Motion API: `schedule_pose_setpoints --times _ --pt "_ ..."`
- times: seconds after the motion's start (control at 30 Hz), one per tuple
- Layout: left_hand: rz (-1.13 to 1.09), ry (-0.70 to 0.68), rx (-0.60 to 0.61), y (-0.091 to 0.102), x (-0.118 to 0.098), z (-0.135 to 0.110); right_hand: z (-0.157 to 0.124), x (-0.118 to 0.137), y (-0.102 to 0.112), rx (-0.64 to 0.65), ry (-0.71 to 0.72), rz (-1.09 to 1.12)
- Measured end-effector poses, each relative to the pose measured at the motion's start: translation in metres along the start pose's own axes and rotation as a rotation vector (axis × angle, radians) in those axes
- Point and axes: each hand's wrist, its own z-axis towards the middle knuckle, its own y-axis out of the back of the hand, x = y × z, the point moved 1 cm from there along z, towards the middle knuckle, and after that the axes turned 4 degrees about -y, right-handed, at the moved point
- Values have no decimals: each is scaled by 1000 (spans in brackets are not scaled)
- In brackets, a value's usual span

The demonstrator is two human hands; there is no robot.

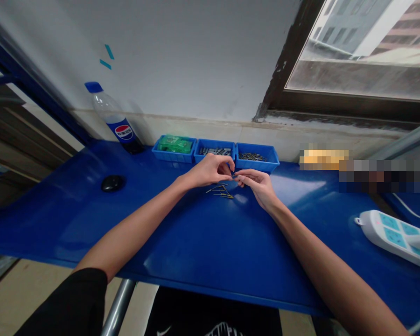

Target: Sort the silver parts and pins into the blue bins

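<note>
Above the blue table, my left hand (210,170) and my right hand (258,185) meet fingertip to fingertip, both closed in a pinch. Between them is a small thin metal piece (234,176), mostly covered by the fingers; its exact kind is too small to make out. Just below the hands, several slim brass-and-dark metal pins (224,195) lie loosely on the table. Behind my hands stand a blue bin of similar thin pins (252,157) and a blue bin of short grey metal cylinders (215,151).
A third blue bin (154,150) holds a green packet (175,144). Left of it stands a cola bottle (123,130), with a black computer mouse (112,183) nearer. A white power strip (374,228) lies at the right. The wall borders the table's (210,252) back edge.
</note>
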Motion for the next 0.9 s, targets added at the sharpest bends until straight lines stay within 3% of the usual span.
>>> schedule_pose_setpoints --times 0.13,0.27,0.43,0.7,0.9 --pt "131 21 9 14 1 -1 0 -1 0 -110 60 35" --pt "275 53 174 26 4 -5 -1 -2 3 -232 116 54" --pt "361 90 286 20 11 -5 -1 1 2 -226 90 80" --pt "474 47 291 12 20 -4 -2 4 0 -194 63 126" --pt "528 -38 160 11 19 0 -2 3 0 -157 65 111"
